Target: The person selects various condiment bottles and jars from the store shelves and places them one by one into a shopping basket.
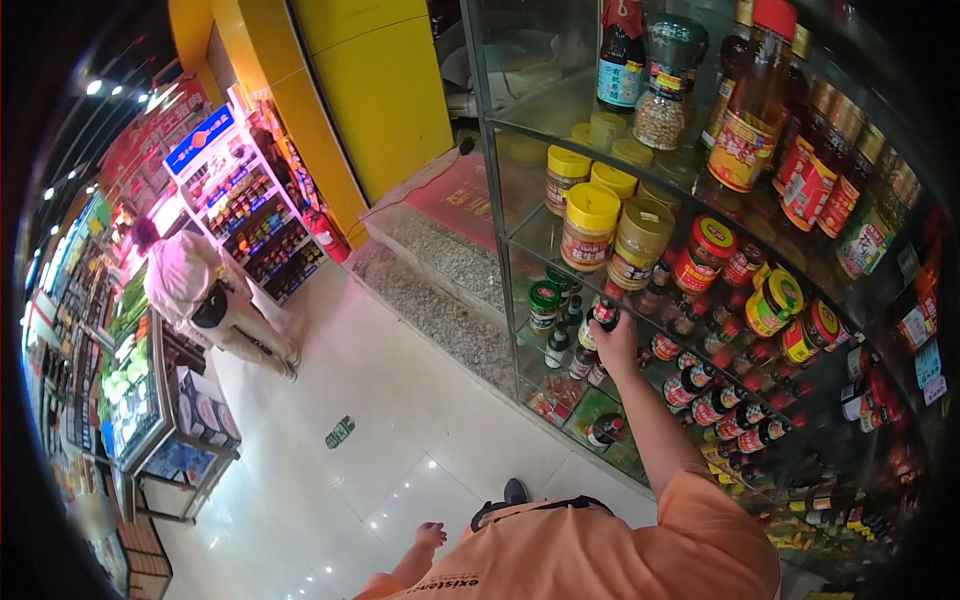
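Observation:
My right hand point(618, 344) reaches into the glass shelf unit point(500, 180) at a lower level. Its fingers are closed around a small dark bottle point(603, 314) with a light label, partly hidden by the hand. Beside and below it stand more small dark bottles point(557, 345) and a green-lidded jar point(544, 298). On the shelf above are yellow-lidded jars point(590, 225) and a red-lidded jar point(705, 255). My left hand point(431, 535) hangs low at my side over the floor, holding nothing, its fingers loosely curled and a little apart.
Tall sauce bottles point(748, 110) fill the upper shelf. A stone step point(440, 290) borders the unit. Across the tiled floor point(380, 440), a person point(195, 285) stands by a produce stand point(130, 400) and a white display rack point(245, 215). A green floor sticker point(340, 432) lies between.

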`<state>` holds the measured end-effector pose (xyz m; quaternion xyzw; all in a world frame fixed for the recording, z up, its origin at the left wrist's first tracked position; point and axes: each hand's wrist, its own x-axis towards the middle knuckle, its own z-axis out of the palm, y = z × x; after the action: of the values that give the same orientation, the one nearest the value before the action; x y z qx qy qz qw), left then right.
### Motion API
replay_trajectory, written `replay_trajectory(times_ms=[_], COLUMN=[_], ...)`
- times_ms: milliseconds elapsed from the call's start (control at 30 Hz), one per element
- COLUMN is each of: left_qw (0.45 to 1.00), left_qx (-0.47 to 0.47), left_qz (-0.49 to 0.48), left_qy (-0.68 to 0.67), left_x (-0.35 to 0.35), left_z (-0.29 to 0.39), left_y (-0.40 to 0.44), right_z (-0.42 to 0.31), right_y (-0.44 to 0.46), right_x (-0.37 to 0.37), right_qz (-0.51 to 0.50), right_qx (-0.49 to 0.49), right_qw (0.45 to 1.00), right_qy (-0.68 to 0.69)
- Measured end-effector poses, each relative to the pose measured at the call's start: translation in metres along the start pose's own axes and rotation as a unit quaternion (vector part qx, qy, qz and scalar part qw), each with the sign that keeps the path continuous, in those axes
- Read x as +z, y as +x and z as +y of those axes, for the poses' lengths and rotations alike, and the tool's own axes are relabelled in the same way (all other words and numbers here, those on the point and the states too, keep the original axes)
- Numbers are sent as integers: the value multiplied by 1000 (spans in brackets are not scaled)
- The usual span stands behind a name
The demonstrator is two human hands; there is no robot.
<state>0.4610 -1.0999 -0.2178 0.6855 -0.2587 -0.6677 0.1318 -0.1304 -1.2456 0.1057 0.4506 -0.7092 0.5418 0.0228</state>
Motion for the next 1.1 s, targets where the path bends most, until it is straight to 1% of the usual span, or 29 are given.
replay_trajectory(times_ms=[33, 100, 133, 200, 233, 300, 367, 400, 433, 467, 500, 567, 600, 633, 667, 700, 733, 767, 800, 833, 867, 900, 967, 1000, 1033, 1100], left_qw=[1000, 999, 999, 996, 996, 981, 962, 951, 938, 929, 917, 878, 857, 833, 825, 791, 747, 741, 716, 678, 679, 669, 641, 634, 624, 586], left_qx=[-1, -27, -28, -32, -32, 73, 166, 185, 201, 195, 186, 140, 97, 51, 44, -29, -104, -112, -27, 58, 74, 68, 104, 99, 93, 140], left_qz=[-4, 35, 30, 31, 24, -19, -53, -107, -162, -220, -277, -393, -456, -515, -522, -593, -651, -655, -672, -682, -673, -677, -682, -694, -699, -721], left_qy=[6, 14, 22, 73, 83, 181, 212, 221, 231, 226, 221, 236, 218, 195, 212, 148, 82, 97, 186, 270, 285, 298, 337, 327, 338, 342], left_x=[-10, -18, -22, -25, -17, 17, 64, 87, 111, 141, 174, 234, 260, 285, 306, 325, 342, 356, 370, 383, 396, 405, 429, 439, 450, 465], left_z=[0, 11, 16, 29, 42, 79, 109, 125, 140, 162, 188, 225, 237, 242, 242, 237, 228, 214, 200, 185, 167, 151, 117, 100, 82, 44], left_y=[14, 20, 28, 47, 54, 77, 76, 79, 80, 60, 30, -25, -58, -89, -119, -148, -169, -185, -200, -214, -227, -236, -256, -270, -284, -312], right_z=[2, 5, -1, -13, -11, -1, -10, -9, -10, -14, -22, -39, -44, -47, -50, -53, -57, -58, -59, -61, -62, -62, -62, -64, -65, -69], right_y=[1, 0, 0, 2, -7, -45, -73, -94, -116, -136, -156, -192, -210, -228, -244, -257, -269, -282, -296, -310, -326, -343, -375, -390, -404, -435], right_x=[4, 6, 1, -9, -10, -21, -40, -50, -60, -70, -84, -113, -135, -151, -167, -183, -201, -217, -233, -250, -267, -284, -322, -343, -367, -409], right_qz=[5, -17, -12, -70, -62, -29, -19, -44, -66, -60, -41, -18, -41, -20, 10, 38, 67, 86, 129, 173, 204, 221, 258, 272, 286, 316], right_qx=[4, 47, 53, 132, 138, 91, 23, 96, 168, 185, 197, 257, 291, 297, 314, 329, 317, 319, 320, 322, 306, 307, 339, 339, 350, 376], right_qw=[1000, 996, 995, 989, 989, 994, 999, 987, 963, 945, 945, 904, 900, 899, 888, 876, 878, 876, 875, 872, 879, 875, 845, 842, 826, 790], right_qy=[-4, -78, -84, 0, -7, 44, 42, 120, 200, 263, 259, 341, 323, 320, 335, 350, 353, 351, 339, 325, 305, 302, 323, 320, 335, 368])
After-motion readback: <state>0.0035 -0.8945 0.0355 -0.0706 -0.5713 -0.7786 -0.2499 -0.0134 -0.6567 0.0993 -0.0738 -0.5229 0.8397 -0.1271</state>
